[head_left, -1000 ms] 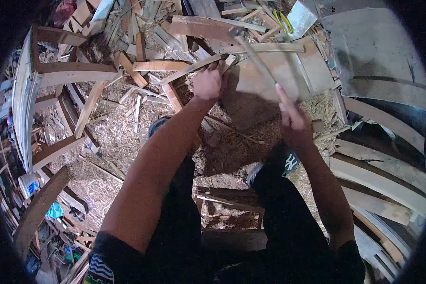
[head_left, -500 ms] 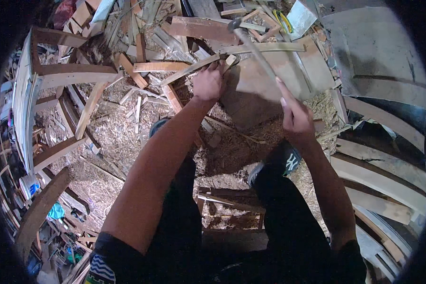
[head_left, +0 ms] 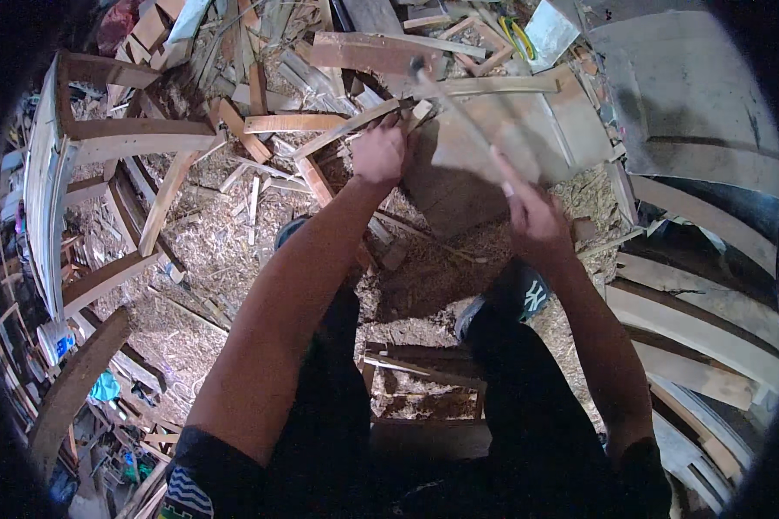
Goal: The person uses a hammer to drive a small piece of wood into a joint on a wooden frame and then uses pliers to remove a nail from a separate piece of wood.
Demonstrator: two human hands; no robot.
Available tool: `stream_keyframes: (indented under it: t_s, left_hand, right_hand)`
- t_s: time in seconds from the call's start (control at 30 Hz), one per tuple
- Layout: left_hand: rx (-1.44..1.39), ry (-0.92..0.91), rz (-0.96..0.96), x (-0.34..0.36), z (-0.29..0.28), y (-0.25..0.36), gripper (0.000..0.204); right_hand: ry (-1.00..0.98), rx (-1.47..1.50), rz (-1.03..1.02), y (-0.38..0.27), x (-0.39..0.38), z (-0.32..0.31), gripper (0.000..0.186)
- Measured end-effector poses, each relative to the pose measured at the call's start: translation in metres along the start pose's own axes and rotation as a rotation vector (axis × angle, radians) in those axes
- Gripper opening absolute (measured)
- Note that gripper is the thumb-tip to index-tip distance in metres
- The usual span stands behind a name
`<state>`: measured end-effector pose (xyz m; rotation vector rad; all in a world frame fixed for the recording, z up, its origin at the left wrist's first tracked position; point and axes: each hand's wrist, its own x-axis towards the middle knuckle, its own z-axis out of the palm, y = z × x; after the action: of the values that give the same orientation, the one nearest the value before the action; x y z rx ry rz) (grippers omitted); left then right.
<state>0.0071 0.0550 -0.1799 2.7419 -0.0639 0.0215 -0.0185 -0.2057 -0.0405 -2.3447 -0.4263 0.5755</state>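
My left hand (head_left: 381, 151) is closed at the end of a pale wooden strip (head_left: 346, 130), beside a small light wood piece (head_left: 421, 111); its fingertips are partly hidden. My right hand (head_left: 532, 212) grips the long handle of a hammer (head_left: 463, 112). The blurred hammer head (head_left: 420, 67) is above and slightly right of my left hand. A worn flat board (head_left: 450, 190) lies under and to the right of the small piece, with a longer batten (head_left: 511, 85) across its upper edge.
Wooden frames (head_left: 138, 138) stand at left, curved slats (head_left: 692, 329) and a large grey panel (head_left: 705, 86) at right. Offcuts and shavings (head_left: 208, 294) cover the floor around my feet. A yellow coil (head_left: 518, 39) and a white sheet (head_left: 552, 30) lie at the top.
My right hand and the hammer have swung slightly left, and the hammer head sits lower than half a second ago. My left hand has stayed in place.
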Motion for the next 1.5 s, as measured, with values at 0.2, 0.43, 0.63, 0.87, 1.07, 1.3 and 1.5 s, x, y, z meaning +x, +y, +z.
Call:
stream_keyframes:
  t_s: [0.2,0.43,0.63,0.87,1.07,1.3,1.5]
  left_hand:
    - [0.054,-0.040,-0.014,-0.002,0.004,0.003,0.045]
    - [0.061,-0.081,0.026,0.002,-0.006,0.000,0.043]
    - [-0.616,-0.154,0.077,0.007,-0.030,-0.005,0.047]
    - [-0.999,-0.416,-0.211,0.013,-0.049,-0.007,0.050]
    - [-0.878,-0.311,-0.107,0.009,-0.054,-0.020,0.051]
    - [-0.849,-0.367,-0.189,0.006,-0.068,-0.035,0.053]
    - [-0.878,-0.352,-0.178,0.005,-0.088,-0.034,0.048]
  right_hand:
    - [0.007,-0.066,0.007,0.027,-0.004,0.002,0.047]
    - [-0.063,0.108,0.039,0.017,-0.005,0.000,0.045]
    - [0.212,0.084,0.132,0.014,-0.019,-0.008,0.044]
    - [0.385,-0.125,0.085,0.086,-0.018,0.021,0.042]
    - [0.429,-0.176,0.006,0.093,-0.003,0.034,0.036]
    - [0.492,-0.172,-0.069,0.089,0.021,0.017,0.025]
    - [0.435,-0.191,0.025,0.076,0.038,0.004,0.026]
